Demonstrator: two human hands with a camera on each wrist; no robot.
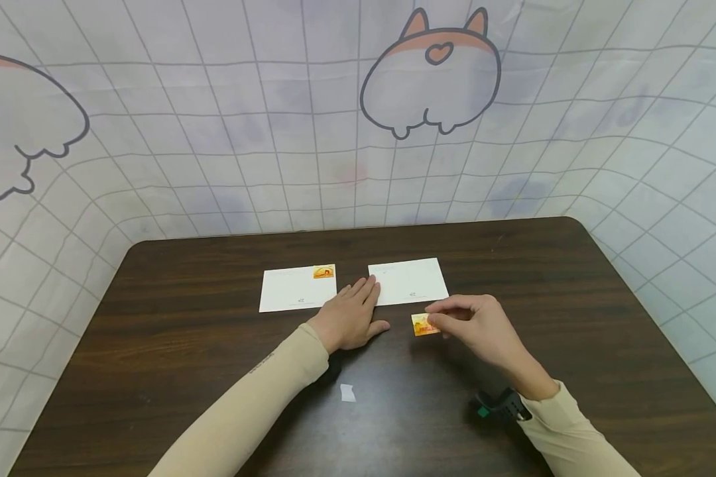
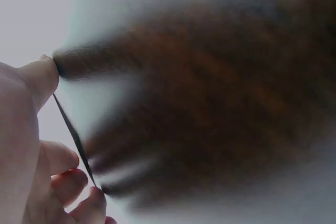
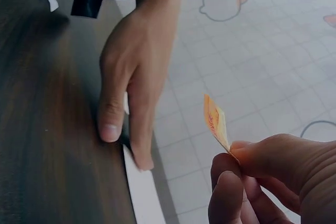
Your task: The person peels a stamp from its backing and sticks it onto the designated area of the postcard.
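My right hand (image 1: 480, 328) pinches a small orange and yellow stamp (image 1: 422, 324) between thumb and fingertips, above the table. In the right wrist view the stamp (image 3: 214, 121) looks slightly curved, held by one edge. My left hand (image 1: 349, 315) lies palm down, fingers stretched out, with its fingertips touching the left edge of a white postcard (image 1: 408, 281). A second white postcard (image 1: 292, 291) lies left of that hand, with an orange stamp (image 1: 324, 271) at its top right corner. The left wrist view shows the left thumb and fingers close up against a blurred dark surface.
The dark wood-grain table (image 1: 185, 358) has rounded far corners. A small white scrap of paper (image 1: 347, 393) lies nearer the front edge. Behind the table hangs a white gridded cloth (image 1: 274, 132) with cartoon animal drawings. A dark wrist strap (image 1: 507, 405) sits on the right wrist.
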